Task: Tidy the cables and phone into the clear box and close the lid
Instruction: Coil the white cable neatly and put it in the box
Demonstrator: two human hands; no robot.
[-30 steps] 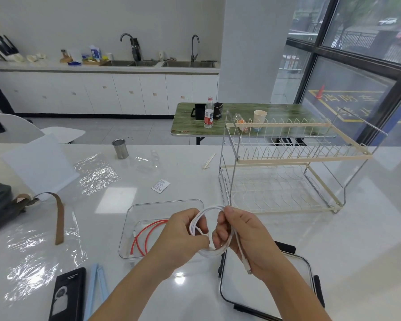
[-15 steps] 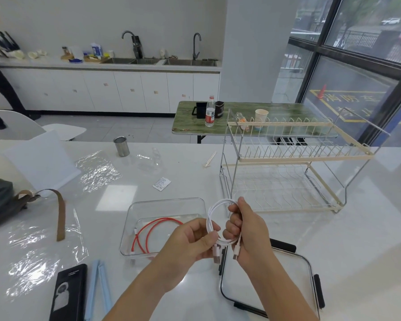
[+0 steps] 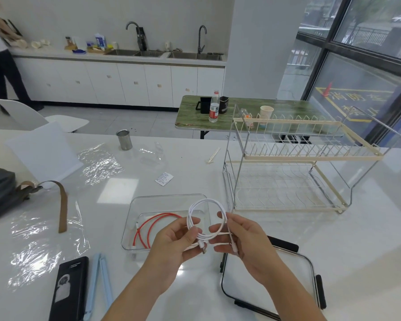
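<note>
Hands gripping coiled white cable, left hand and right hand pinching opposite sides (plugs dangling), over clear box.

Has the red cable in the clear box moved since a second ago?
No. The red cable lies coiled in the left part of the clear box, just as before; only the camera view shifted.

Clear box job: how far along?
Done: red cable lies in the clear box. In hand: left hand and right hand pinch the coiled white cable over it. Left: white cable in, phone from the table, then the lid on.
</note>
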